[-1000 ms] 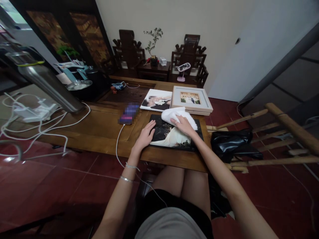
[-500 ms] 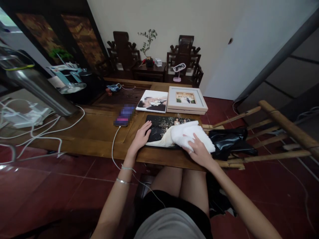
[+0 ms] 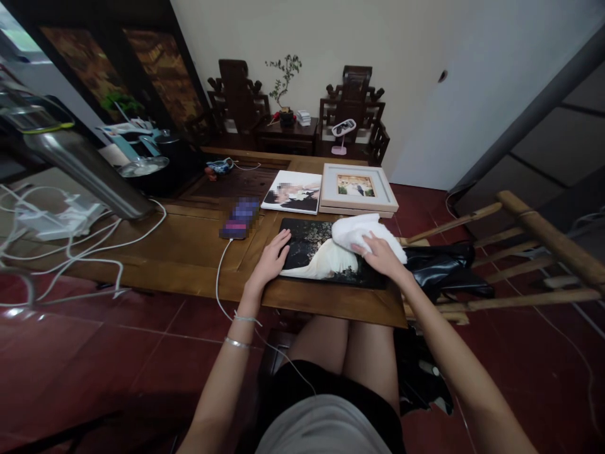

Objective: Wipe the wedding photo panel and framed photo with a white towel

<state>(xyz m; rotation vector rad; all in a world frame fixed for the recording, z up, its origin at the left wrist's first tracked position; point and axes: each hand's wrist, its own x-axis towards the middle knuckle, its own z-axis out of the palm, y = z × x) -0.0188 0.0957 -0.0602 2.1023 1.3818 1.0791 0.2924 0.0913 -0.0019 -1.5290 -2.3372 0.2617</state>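
Note:
A dark photo panel point(image 3: 307, 246) showing a pale gown with a long train lies flat at the table's front edge. My left hand point(image 3: 273, 255) rests on its left edge, fingers stretched out and holding nothing. On the panel's upper right, my right hand point(image 3: 380, 255) holds a folded white towel point(image 3: 363, 230), with the fingers pressed over it. The towel hides the upper right part of the picture.
Behind the panel lie a white-edged photo print point(image 3: 293, 192) and a framed photo point(image 3: 357, 187). A phone point(image 3: 240, 217) with a white cable lies left. Further left stand a steel flask point(image 3: 89, 164) and tangled cables point(image 3: 61, 221). A bamboo chair point(image 3: 548, 221) bearing a black bag point(image 3: 442, 268) stands right.
My right hand has slid the towel up and away from me across the panel, uncovering more of the gown and the lower right part. My left hand stays on the left edge.

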